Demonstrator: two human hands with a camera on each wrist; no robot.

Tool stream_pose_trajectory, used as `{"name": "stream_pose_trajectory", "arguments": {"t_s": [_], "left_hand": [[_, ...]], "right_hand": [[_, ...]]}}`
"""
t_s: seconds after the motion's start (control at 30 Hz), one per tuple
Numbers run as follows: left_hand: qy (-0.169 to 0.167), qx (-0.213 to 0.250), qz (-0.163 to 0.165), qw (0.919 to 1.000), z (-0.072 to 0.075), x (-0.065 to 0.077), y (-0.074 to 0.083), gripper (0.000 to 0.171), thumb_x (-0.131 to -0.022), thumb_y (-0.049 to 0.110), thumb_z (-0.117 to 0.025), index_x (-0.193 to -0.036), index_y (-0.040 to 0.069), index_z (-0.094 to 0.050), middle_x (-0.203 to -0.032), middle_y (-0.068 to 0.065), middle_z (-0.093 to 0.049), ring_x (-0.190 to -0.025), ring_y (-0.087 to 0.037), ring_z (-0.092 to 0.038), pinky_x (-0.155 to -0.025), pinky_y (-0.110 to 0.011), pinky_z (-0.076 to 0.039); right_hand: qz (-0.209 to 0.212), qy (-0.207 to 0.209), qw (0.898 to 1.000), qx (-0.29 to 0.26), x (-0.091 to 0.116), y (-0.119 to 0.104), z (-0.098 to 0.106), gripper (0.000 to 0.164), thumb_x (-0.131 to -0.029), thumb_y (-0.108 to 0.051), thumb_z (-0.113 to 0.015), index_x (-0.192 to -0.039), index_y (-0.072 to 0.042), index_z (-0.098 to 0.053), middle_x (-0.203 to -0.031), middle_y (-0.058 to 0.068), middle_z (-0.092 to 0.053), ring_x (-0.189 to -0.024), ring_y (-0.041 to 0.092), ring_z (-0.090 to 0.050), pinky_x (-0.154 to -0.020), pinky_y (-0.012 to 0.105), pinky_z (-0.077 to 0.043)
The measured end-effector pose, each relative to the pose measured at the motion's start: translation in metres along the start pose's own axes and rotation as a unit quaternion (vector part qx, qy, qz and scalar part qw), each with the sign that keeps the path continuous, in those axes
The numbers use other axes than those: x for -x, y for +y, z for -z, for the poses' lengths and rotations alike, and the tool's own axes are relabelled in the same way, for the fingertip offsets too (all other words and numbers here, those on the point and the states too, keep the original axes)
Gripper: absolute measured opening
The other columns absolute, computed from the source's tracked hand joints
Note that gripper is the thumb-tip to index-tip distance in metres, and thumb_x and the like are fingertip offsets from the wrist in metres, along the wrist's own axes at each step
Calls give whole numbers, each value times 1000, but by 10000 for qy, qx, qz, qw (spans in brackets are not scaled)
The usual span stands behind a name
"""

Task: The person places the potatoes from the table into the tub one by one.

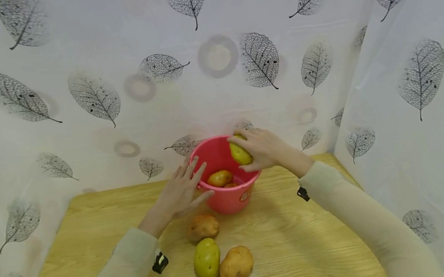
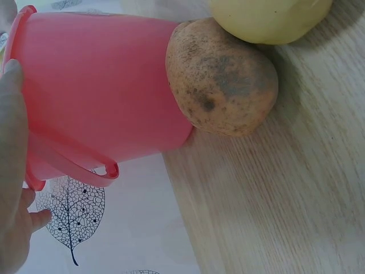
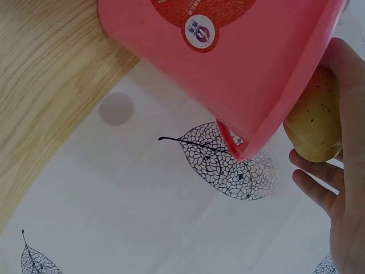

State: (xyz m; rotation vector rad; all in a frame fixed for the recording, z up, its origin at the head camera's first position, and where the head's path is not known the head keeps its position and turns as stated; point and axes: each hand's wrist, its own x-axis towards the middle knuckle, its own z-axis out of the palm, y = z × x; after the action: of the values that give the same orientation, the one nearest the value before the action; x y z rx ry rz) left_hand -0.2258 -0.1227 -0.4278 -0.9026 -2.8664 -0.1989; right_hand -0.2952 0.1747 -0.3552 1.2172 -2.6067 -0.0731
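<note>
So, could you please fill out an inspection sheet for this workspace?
Surface: wood-grain table.
Job's things: pink bucket with an orange-brown potato and a second piece, partly hidden, inside; on the table, two brown potatoes and one yellow-green mango-like piece.
Clutter: nothing seen.
Hands: left hand, fingers spread at the bucket's rim; right hand holding another mango-like piece at the bucket's opening.
Cables: nothing seen.
Surroundings: white leaf-print sheeting behind and on both sides.

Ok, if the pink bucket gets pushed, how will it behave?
The pink bucket looks like smooth plastic, so it should be stiff and may slide. It flares toward the top, so a high push could tip it, though the produce inside may add steadying weight.
</note>
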Motion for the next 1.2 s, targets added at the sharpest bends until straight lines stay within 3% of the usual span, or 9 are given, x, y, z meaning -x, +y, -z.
{"name": "stream_pose_trajectory", "arguments": {"t_s": [0.1, 0.37, 0.57, 0.8, 1.03, 1.2], "left_hand": [[1, 25, 10, 10000, 0, 0, 0, 88, -103, 63, -51, -167, 7, -28, -176, -21, -23, -165, -45, -15, -131, -61, -28], [83, -40, -6, 10000, -1, -1, -1, 88, -102, 63, -52, -166, 6, -30, -175, -23, -24, -164, -47, -18, -131, -62, -30], [70, -83, 11, 9999, -2, -1, -1, 89, -102, 64, -52, -167, 7, -30, -175, -23, -23, -164, -47, -19, -131, -61, -30], [94, -84, -7, 9999, -1, -1, 0, 89, -102, 63, -54, -166, 6, -30, -175, -24, -23, -163, -47, -19, -130, -62, -30], [53, -76, -31, 10000, -2, -2, 0, 89, -102, 64, -52, -167, 7, -29, -175, -23, -23, -164, -46, -17, -131, -62, -29], [47, 15, 25, 10000, -2, -1, -1, 89, -102, 62, -53, -167, 7, -30, -176, -22, -23, -165, -46, -16, -131, -62, -28]], "right_hand": [[-2, -179, 9998, 56, -3, 2, -5, 85, -82, -52, -79, -152, -11, -53, -144, 17, -56, -104, 34, -71, -85, 47, -65], [-20, -591, 9979, 252, -9, 7, -16, 87, -83, -52, -81, -153, -11, -51, -148, 18, -56, -128, 39, -65, -101, 54, -61], [76, -702, 9965, 438, -13, 7, -21, 82, -83, -52, -80, -150, -12, -54, -141, 16, -58, -122, 35, -66, -95, 49, -63], [190, -1075, 9918, 665, -21, 2, -21, 83, -85, -54, -80, -151, -11, -53, -145, 17, -57, -128, 38, -63, -109, 51, -56], [101, -1416, 9879, 618, -25, 0, -25, 85, -86, -57, -79, -153, -12, -52, -143, 17, -56, -129, 37, -62, -108, 53, -57], [148, -1429, 9878, 608, -27, -1, -29, 85, -86, -58, -80, -152, -12, -52, -143, 17, -56, -129, 38, -61, -110, 54, -55]]}}
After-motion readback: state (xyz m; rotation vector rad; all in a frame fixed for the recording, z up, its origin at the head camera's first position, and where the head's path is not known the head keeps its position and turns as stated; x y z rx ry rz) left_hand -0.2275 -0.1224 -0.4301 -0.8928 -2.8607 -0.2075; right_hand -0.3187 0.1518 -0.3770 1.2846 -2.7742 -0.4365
